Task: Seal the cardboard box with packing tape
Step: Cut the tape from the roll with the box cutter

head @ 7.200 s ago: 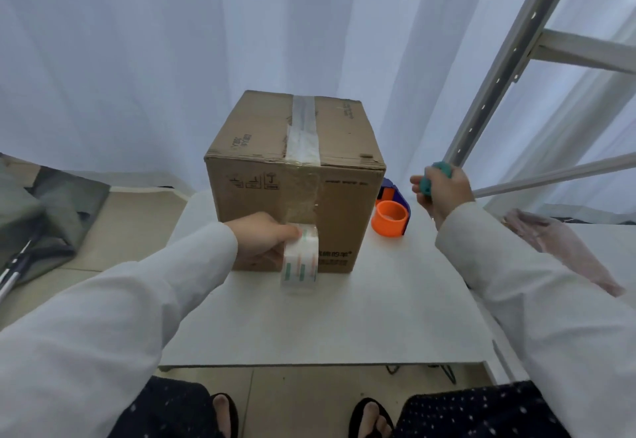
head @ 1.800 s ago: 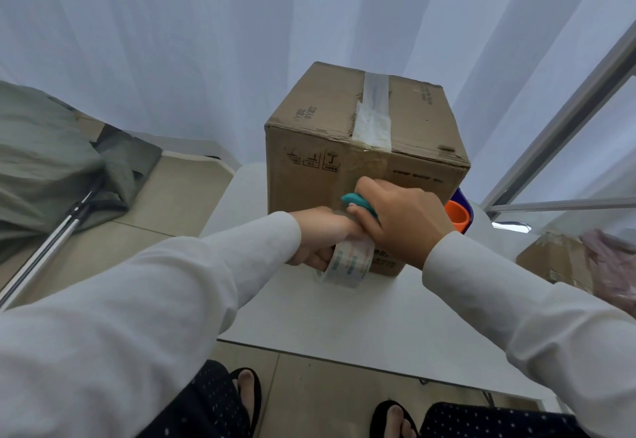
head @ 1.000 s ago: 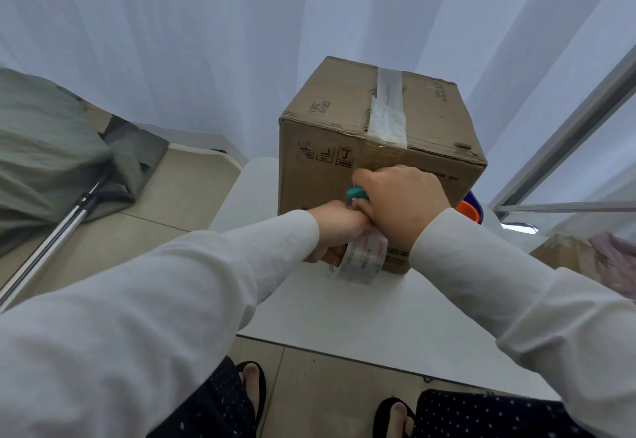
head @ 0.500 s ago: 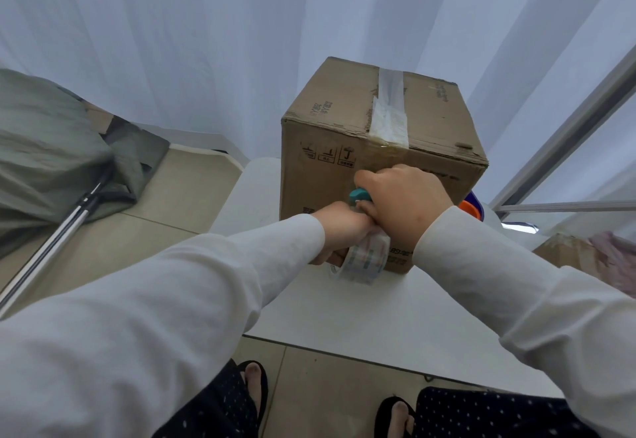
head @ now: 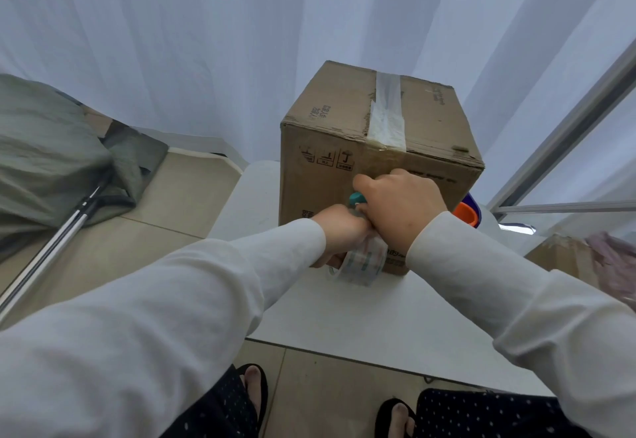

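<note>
A brown cardboard box (head: 327, 148) stands on a white table (head: 344, 310), with a strip of clear tape (head: 387, 114) running over its top seam and down the near face. My left hand (head: 340, 234) holds a roll of packing tape (head: 361, 260) against the lower front of the box. My right hand (head: 402, 203) is closed around a small teal-handled tool (head: 356, 199), pressed to the tape just above the roll. The blade or tip of the tool is hidden by my fingers.
An orange and blue tape dispenser (head: 466, 212) peeks out right of the box. A metal frame (head: 564, 135) rises at the right. Another cardboard box (head: 561, 258) and pink fabric sit at right. Grey cloth (head: 51, 148) and a pole lie on the floor left.
Over the last second my hands have stayed together at the box's front face with almost no shift. Earlier, my right hand came over from the right with the teal tool.
</note>
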`<state>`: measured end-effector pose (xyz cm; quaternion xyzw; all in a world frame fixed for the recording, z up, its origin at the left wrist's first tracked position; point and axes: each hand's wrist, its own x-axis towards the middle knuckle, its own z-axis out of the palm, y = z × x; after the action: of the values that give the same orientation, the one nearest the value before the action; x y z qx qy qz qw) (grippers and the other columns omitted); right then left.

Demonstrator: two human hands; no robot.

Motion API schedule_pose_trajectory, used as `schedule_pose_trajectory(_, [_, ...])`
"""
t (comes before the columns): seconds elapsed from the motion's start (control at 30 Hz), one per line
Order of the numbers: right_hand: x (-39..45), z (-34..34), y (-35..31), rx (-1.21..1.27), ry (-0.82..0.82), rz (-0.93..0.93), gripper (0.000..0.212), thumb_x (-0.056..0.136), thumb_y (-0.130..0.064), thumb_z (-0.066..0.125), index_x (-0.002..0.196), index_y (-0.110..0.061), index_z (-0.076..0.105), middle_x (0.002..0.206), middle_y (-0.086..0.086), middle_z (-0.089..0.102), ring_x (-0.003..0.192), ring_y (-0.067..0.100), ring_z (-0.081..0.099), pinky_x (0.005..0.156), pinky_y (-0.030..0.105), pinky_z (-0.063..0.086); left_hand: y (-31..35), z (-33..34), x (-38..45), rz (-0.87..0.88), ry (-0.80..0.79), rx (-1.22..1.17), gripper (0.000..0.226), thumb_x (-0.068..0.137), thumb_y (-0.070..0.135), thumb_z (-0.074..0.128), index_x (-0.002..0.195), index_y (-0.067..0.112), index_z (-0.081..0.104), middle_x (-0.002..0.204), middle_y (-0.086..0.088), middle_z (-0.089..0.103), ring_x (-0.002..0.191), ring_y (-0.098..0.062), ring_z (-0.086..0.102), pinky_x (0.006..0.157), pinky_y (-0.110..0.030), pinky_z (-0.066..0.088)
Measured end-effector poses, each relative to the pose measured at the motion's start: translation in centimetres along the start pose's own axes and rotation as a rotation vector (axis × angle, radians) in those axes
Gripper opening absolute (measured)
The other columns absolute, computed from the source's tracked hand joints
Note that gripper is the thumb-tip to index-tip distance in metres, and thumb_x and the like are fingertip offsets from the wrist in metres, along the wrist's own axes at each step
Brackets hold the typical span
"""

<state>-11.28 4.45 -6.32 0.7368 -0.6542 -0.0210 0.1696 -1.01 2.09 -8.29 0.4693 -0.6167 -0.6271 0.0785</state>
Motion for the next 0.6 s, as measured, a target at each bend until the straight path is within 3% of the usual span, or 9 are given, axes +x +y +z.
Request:
schedule_pose_trajectory(0.13, [-0.29, -0.03, 0.13, -0.004, 0.005, 0.021, 0.027, 0.093, -0.025, 0.050, 0.119, -0.019, 0.044, 0.101, 0.006, 0.066, 0.094, 0.025, 0.053, 0.058, 0.031, 0.035, -0.04, 0.07, 0.05, 0.016, 0.019, 0.020, 0.019, 0.090, 0.022, 0.047, 0.099, 0.007, 0.056, 0.084, -0.010, 0.058, 0.074, -0.024, 0.056, 0.069, -0.031, 0.050])
schedule_pose_trajectory(0.27, [-0.07, 0.00, -0.34, -0.032, 0.011, 0.013, 0.025, 0.094, -0.023, 0.048, 0.118, -0.017, 0.043, 0.100, 0.006, 0.065, 0.093, 0.026, 0.055, 0.058, 0.032, 0.033, -0.09, 0.09, 0.17, 0.029, 0.035, 0.105, 0.024, 0.093, 0.020, 0.042, 0.098, 0.003, 0.057, 0.103, -0.020, 0.064, 0.100, -0.036, 0.060, 0.093, -0.043, 0.050])
schedule_pose_trajectory(0.37, [0.29, 0.20, -0.35, -0.051, 0.001, 0.002, 0.026, 0.093, -0.022, 0.049, 0.119, -0.018, 0.043, 0.097, 0.005, 0.065, 0.087, 0.027, 0.059, 0.057, 0.031, 0.033, -0.07, 0.01, 0.35, 0.027, 0.036, 0.116, 0.032, 0.093, 0.019, 0.042, 0.114, -0.001, 0.055, 0.119, -0.024, 0.061, 0.109, -0.038, 0.059, 0.095, -0.047, 0.049])
schedule_pose_trajectory(0.47, [0.24, 0.23, -0.22, -0.049, 0.001, 0.015, 0.027, 0.093, -0.023, 0.049, 0.119, -0.018, 0.042, 0.096, 0.005, 0.066, 0.087, 0.027, 0.060, 0.056, 0.031, 0.033, -0.08, 0.14, 0.42, 0.036, 0.032, 0.149, 0.032, 0.094, 0.020, 0.040, 0.113, -0.001, 0.055, 0.118, -0.024, 0.061, 0.107, -0.038, 0.059, 0.096, -0.048, 0.048])
schedule_pose_trajectory(0.57, [-0.10, 0.24, -0.12, -0.026, 0.011, 0.024, 0.027, 0.093, -0.023, 0.049, 0.119, -0.018, 0.042, 0.097, 0.006, 0.066, 0.089, 0.028, 0.058, 0.056, 0.031, 0.032, -0.21, 0.09, 0.65, 0.032, 0.054, 0.142, 0.027, 0.093, 0.022, 0.040, 0.099, 0.001, 0.057, 0.103, -0.021, 0.064, 0.089, -0.032, 0.061, 0.092, -0.044, 0.048])
schedule_pose_trajectory(0.6, [-0.19, 0.29, -0.05, -0.015, 0.013, 0.024, 0.028, 0.093, -0.023, 0.050, 0.119, -0.018, 0.042, 0.097, 0.006, 0.065, 0.089, 0.028, 0.058, 0.056, 0.031, 0.032, -0.25, 0.11, 0.67, 0.024, 0.054, 0.119, 0.029, 0.093, 0.023, 0.042, 0.102, 0.001, 0.057, 0.107, -0.022, 0.064, 0.089, -0.032, 0.060, 0.093, -0.044, 0.048])
